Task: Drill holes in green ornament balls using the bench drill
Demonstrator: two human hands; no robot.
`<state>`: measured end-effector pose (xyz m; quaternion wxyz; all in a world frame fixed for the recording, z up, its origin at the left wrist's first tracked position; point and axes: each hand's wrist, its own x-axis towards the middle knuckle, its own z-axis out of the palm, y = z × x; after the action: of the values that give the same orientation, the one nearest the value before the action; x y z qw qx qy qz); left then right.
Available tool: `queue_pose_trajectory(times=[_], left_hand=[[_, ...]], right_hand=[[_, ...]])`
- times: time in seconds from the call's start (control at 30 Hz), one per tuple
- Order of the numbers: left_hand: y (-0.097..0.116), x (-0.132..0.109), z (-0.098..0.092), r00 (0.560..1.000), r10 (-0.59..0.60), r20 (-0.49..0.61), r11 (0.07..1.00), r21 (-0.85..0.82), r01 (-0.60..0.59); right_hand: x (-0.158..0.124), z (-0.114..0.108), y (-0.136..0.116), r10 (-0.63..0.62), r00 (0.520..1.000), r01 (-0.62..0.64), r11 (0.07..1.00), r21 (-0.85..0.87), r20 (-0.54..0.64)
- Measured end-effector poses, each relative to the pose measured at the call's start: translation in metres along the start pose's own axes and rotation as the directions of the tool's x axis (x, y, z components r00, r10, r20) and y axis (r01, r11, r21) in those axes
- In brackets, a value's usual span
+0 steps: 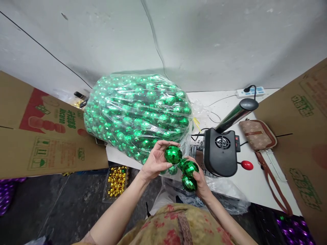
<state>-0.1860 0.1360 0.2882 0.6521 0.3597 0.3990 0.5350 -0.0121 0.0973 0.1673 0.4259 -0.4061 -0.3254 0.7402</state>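
While both hands work over the near edge of the tabletop, each has a grip on shiny green faceted balls. Left hand: thumb and fingers curve around a single green ball, pinching it at its sides. Right hand: thumb pressed on the front of a ball cluster, at least three balls close together; the fingers behind are mostly hidden. The single ball and the cluster sit just beside each other; whether they are joined cannot be told.

Large clear bag, packed with similar green balls, lies on its side across the left part of the tabletop, from near the far edge to the near edge; its right end is just behind the hands. Right of the hands, near the near edge: black machine with a slanted metal tube and a red knob. Power strip at the far edge, toward the far right corner; patterned pouch near the right edge, its brown strap trailing toward the near right corner. Crumpled clear film overhangs the near edge. Cartons stand at the left and right edges. Below the near left corner: clear tray of small gold balls.
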Motion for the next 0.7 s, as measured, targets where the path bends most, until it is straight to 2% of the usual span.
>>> queue_pose_trajectory(times=[0.17, 0.7], left_hand=[[0.0016, -0.0015, 0.0023, 0.996, -0.035, -0.083, 0.992, -0.122, 0.025], [0.0016, -0.0077, 0.0042, 0.968, -0.178, -0.176, 0.908, -0.41, 0.093]], right_hand=[[-0.0006, -0.0026, 0.0018, 0.004, 1.0, -0.004, 1.0, 0.016, 0.006], [-0.0017, -0.0013, 0.0008, -0.036, 0.999, 0.035, 0.999, -0.011, -0.039]])
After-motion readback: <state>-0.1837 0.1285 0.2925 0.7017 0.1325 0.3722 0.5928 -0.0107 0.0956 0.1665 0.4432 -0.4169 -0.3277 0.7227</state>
